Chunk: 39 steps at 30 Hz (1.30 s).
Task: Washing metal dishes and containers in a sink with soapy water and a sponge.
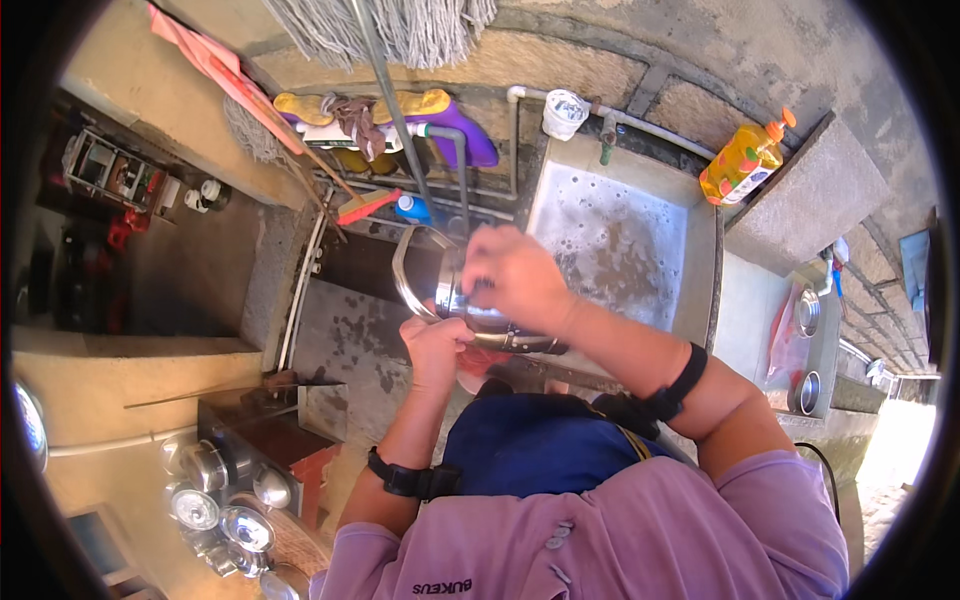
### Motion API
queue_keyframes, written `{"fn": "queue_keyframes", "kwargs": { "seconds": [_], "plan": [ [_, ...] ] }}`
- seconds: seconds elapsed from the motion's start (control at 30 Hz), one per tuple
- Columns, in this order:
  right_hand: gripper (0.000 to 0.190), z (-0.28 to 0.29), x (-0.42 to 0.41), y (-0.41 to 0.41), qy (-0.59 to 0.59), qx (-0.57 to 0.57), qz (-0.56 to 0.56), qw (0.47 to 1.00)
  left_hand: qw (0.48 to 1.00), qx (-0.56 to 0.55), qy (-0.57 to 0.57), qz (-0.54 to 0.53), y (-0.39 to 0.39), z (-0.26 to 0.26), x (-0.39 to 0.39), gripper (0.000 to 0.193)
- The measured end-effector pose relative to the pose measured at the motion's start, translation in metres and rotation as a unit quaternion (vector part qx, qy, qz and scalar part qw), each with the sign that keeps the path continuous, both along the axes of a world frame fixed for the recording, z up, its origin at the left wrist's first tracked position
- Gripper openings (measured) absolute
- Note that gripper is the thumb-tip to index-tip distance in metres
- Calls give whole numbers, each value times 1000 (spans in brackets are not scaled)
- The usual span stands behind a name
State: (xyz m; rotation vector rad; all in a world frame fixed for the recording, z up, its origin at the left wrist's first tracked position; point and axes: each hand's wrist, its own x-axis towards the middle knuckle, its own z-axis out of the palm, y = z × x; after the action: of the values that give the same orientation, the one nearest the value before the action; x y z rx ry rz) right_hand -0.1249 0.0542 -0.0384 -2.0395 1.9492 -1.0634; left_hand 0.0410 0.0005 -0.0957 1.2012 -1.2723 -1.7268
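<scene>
A shiny steel vessel (495, 324) with a looped metal handle (405, 262), kettle-like in shape, is tipped on its side in front of my body, by the near left corner of the sink. My left hand (437, 341) grips it near the foot of the handle. Over the vessel's upper side my right hand (514, 281) is curled and blurred. Something small and dark shows beneath its fingers, too unclear to name. Sudsy grey water fills the concrete sink (696, 277) to the right, under a green-tipped tap (607, 146).
An orange-capped bottle of yellow liquid soap (742, 165) and a white tub (565, 114) stand along the sink's back edge. A mop pole (390, 97) and a red broom (367, 206) lean behind. Several steel pots (202, 465) are at lower left. Two steel bowls (808, 311) sit at right.
</scene>
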Motion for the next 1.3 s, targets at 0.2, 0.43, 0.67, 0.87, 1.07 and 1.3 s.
{"fn": "queue_keyframes", "kwargs": {
  "seconds": [0.2, 0.43, 0.67, 0.87, 1.07, 1.3],
  "plan": [
    [13, -4, -23, -27, -221, 218, -22, 950, 1000, 11, 1, -19, -4, -5, 6, 20],
    [13, -23, -44, -29, -293, 193, 34, 936, 988, 121, 94, -14, 4, 15, 4, 22],
    [13, -6, -14, -9, -117, 56, 93, 987, 997, 15, 2, -69, 2, 10, 8, 23],
    [16, -18, -39, -23, -362, 207, 7, 909, 995, 73, 27, -64, 8, 20, 3, 18],
    [13, -9, -26, -18, -219, 123, 33, 967, 997, 52, 28, -52, 19, 27, 2, 18],
    [14, -7, -15, 5, 27, 0, 42, 999, 993, 80, 44, -74, 28, 11, -1, 16]
  ]
}}
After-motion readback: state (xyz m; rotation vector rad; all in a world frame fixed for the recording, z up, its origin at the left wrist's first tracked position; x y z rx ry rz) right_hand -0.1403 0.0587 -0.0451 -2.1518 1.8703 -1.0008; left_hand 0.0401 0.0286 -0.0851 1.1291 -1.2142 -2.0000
